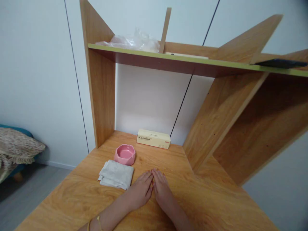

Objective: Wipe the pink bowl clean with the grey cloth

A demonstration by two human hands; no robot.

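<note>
Grey cloth [116,175] | long axis seemingly left-right | left hand [141,190], right hand [160,186]: fingers extended, tips meeting

Cloth and ashtray left, box behind the hands

The left hand [141,187] and right hand [160,184] meet on the desk [216,202]. Just left of the left hand lies the cloth [116,174]; the ashtray [125,154] stands directly behind it. Farther back and to the ashtray's right, the cling-film box [153,139] sits before the wall [149,96]. Above, a shelf [183,65] runs across, bearing a plastic bag [137,42] left of its narrow divider [165,30] and a flat object [281,63] near the right end. Beyond the desk's left edge is a sofa [27,130], with a throw [19,144] over it.
</note>
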